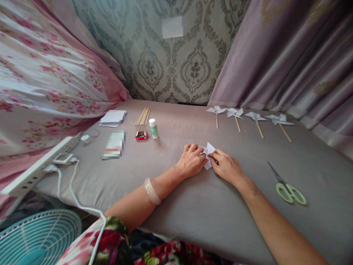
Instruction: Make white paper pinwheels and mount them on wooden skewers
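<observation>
Both hands meet over a small white paper pinwheel (pixel 210 147) just above the grey cloth. My left hand (pixel 192 159), a pale bangle on its wrist, has its fingers curled round the paper's left side. My right hand (pixel 227 166) pinches the middle of the pinwheel from the right; something small and dark shows by its fingers, too small to name. Much of the paper is hidden behind the fingers. To the right lie scissors (pixel 286 189) with light green handles, their blades pointing away.
Several finished paper pinwheels on sticks (pixel 256 117) lie at the back right. At the back left are a paper stack (pixel 113 117), wooden sticks (pixel 143 115), a small red box (pixel 141 135) and a glue stick (pixel 153 129). A power strip (pixel 41 165) and fan (pixel 38 235) are at left.
</observation>
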Motion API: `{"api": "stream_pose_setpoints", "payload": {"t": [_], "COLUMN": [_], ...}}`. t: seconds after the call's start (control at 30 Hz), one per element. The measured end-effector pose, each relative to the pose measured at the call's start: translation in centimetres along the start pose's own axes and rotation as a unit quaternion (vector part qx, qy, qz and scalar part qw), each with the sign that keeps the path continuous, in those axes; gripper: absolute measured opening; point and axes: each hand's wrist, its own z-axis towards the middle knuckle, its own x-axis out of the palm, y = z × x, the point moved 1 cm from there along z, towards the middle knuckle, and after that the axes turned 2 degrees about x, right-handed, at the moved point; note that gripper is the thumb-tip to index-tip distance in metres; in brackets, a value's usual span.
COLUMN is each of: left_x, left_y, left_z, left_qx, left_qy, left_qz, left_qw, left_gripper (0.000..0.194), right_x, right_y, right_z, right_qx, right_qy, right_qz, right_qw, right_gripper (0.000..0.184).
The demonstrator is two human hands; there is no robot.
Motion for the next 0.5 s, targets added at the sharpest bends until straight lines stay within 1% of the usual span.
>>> {"api": "stream_pose_setpoints", "payload": {"t": [0.1, 0.23, 0.37, 0.5], "left_x": [-0.1, -0.4, -0.6, -0.4], "left_y": [0.1, 0.3, 0.7, 1.3], "left_z": [-0.1, -0.1, -0.1, 0.0], "left_qx": [-0.006, -0.025, -0.07, -0.084], "left_qy": [0.0, -0.01, -0.041, -0.058], "left_qz": [-0.006, -0.025, -0.047, -0.069], "left_qw": [1.0, 0.999, 0.996, 0.992], "left_gripper": [0.032, 0.031, 0.031, 0.029], "right_x": [0.4, 0.2, -0.3, -0.9], "right_y": [-0.4, -0.7, -1.1, -2.0], "right_z": [-0.2, -0.3, -0.1, 0.1], "right_qx": [0.0, 0.0, 0.024, 0.059], "right_qy": [-0.018, -0.041, -0.064, -0.095], "right_qz": [0.028, 0.066, 0.094, 0.096], "right_qw": [0.999, 0.997, 0.993, 0.989], "right_gripper": [0.03, 0.029, 0.025, 0.021]}}
